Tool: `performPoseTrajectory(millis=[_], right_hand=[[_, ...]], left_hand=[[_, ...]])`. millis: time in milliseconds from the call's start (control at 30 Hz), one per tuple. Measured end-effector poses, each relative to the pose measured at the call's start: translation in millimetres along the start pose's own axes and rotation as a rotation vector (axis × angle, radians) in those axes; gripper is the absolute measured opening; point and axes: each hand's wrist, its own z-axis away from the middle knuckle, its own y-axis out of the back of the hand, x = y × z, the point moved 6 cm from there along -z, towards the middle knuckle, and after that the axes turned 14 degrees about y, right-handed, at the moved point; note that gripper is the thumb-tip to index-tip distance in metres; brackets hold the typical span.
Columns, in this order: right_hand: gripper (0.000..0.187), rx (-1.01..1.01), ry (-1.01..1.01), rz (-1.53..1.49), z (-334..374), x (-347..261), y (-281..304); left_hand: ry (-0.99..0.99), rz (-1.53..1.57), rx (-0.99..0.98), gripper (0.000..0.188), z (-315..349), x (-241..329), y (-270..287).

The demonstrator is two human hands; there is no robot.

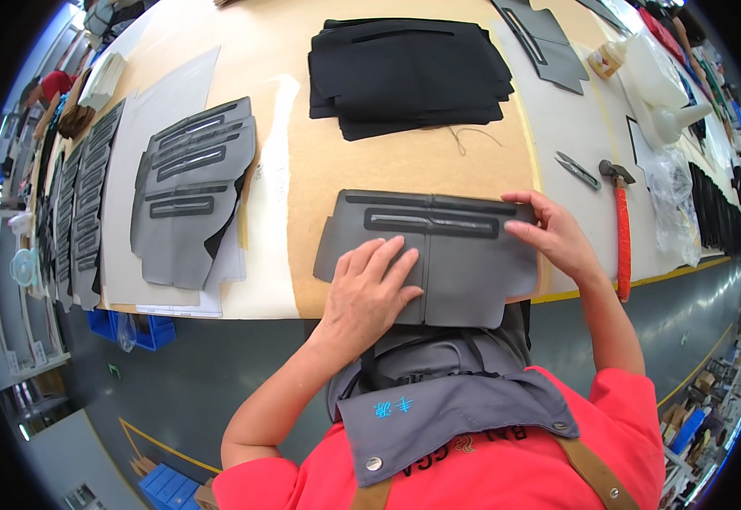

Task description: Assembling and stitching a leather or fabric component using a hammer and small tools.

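GREY PANEL (465, 276) AT TABLE (311, 170) EDGE

Pos.: flat, near side. L hand (362, 293): palm down on panel, fingers spread. R hand (555, 234): at upper R corner, thumb apart from fingers; can't tell if gripping. Blk panel stack (404, 81) beyond; hammer (622, 208) to R.

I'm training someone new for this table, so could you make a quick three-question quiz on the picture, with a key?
1. True or false: the black stack lies farther from the wearer than the grey panel in hand.
2. What colour is the hammer handle? a) blue b) red c) white
3. Which hand is at the panel's far right corner, and where is the other?

Key:
1. True.
2. b) red.
3. The right hand is at that corner; the left hand rests spread on the panel's left half.
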Motion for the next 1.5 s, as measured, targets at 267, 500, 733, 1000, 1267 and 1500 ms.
performPoseTrajectory(millis=[267, 500, 733, 1000, 1267, 1500], right_hand=[[0.027, -0.221, 0.201, 0.116, -64, -42, -33], [0.024, -0.213, 0.306, 0.133, -75, -46, -52], [0.024, -0.148, 0.328, 0.039, -86, -63, -78], [0.015, -0.087, 0.523, 0.148, -94, -75, -98], [0.016, 0.048, 0.743, 0.250, -87, -77, -113], [0.036, 0.072, 1.016, 0.557, -73, -83, -125]], left_hand=[[-0.021, 0.010, -0.013, 0.045, -3, 14, -4], [0.059, 0.061, 0.079, 0.047, -22, 1, 9], [0.026, -0.094, 0.140, 0.046, -31, -26, 3], [0.098, -0.140, 0.148, 0.047, -24, -35, 5], [0.152, -0.125, 0.151, 0.053, -21, -38, 7], [0.171, -0.119, 0.158, 0.053, -17, -39, 6]])
